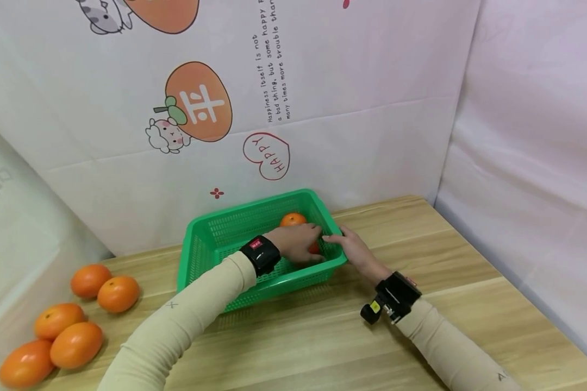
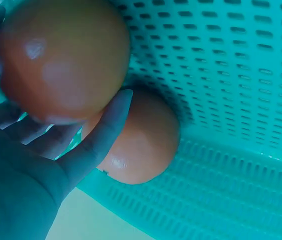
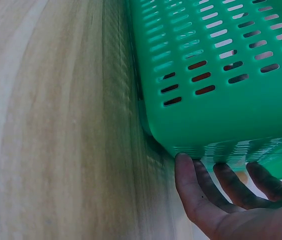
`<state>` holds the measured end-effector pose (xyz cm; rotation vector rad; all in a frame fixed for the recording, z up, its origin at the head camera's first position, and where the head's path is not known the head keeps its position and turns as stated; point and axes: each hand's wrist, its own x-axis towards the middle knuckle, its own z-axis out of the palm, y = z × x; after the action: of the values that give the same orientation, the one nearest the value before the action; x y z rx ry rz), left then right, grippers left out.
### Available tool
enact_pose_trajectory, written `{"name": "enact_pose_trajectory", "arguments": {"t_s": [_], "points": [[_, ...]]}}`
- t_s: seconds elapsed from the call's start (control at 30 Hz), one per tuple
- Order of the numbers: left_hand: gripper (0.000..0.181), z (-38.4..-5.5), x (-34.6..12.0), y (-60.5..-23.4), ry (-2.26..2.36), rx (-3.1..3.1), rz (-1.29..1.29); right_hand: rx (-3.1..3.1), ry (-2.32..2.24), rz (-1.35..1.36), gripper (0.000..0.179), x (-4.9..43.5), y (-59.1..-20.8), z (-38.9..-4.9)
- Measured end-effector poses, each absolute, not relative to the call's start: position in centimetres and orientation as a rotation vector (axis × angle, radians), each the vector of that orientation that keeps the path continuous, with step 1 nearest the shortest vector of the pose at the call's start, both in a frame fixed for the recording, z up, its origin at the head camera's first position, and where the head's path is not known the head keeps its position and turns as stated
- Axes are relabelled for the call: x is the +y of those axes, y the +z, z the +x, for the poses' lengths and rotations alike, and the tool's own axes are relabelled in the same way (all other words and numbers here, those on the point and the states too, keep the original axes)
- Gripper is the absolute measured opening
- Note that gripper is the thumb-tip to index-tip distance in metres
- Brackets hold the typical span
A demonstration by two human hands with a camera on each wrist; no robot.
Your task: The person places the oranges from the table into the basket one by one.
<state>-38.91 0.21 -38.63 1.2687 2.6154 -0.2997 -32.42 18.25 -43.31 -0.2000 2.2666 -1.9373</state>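
Note:
My left hand (image 1: 295,241) reaches down inside the green plastic basket (image 1: 254,285) near its right end. Its thumb and fingers curl round an orange (image 2: 63,57), mostly hidden under the hand in the head view. Another orange (image 1: 293,219) lies in the basket just behind the hand; the left wrist view shows the two fruits overlapping beside the perforated wall. At the basket's right end, my right hand (image 1: 357,252) grips the rim, thumb over the edge. In the right wrist view its fingers (image 3: 236,187) lie against the outside of the basket wall.
Several loose oranges (image 1: 75,345) sit on the wooden table (image 1: 293,353) at the left. A printed white cloth (image 1: 352,108) hangs directly behind the basket, and another white cloth (image 1: 533,190) borders the table on the right.

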Motion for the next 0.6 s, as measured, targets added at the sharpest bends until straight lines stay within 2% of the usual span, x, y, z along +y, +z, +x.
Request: {"name": "enact_pose_trajectory", "arguments": {"t_s": [0.2, 0.6], "points": [[0.064, -38.7, -0.1, -37.6, -0.201, 2.635, 1.286, 2.257, -1.954, -0.199, 0.057, 18.3, -43.2, -32.4], [0.068, -38.0, -0.6, -35.7, -0.143, 2.658, 1.272, 2.254, -1.937, -0.222, 0.059, 18.3, -43.2, -32.3]]}}
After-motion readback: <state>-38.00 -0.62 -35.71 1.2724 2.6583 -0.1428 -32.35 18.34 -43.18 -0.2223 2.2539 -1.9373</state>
